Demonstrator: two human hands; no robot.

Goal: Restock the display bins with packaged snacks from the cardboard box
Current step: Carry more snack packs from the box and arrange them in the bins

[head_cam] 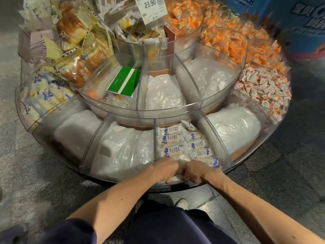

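Left of my left fingers, past the clear divider, a compartment holds a white plastic-wrapped bundle (123, 150); beyond it, far up and to the left, bagged bread loaves (77, 48) are piled high.

My left hand (166, 169) reaches over the near rim of the display bin (155, 136); its fingers are curled down and closed on the snack packets (175, 138) at the front of the compartment; white wrapper shows just under the knuckles. The rest of the packets, white with blue print, lie in rows just ahead of my fingertips, filling the compartment back to the inner ring; one packet sits between my two hands, touching both.

My right hand (195, 171) is just beside the left, fingers likewise curled and clamped on the packets at the near rim; I cannot tell whether both hands hold the same packet or separate ones; another packet lies against the outer side of my right fingers.

Right of them, past the next divider, lies a second white bundle (233, 131); farther right and up, small pink and green sweets (263, 87); above those, orange packets (219, 36).

Straight ahead of my fingers, in the upper ring, a green box (125, 83) leans; a price tag (152, 7) stands at the top.
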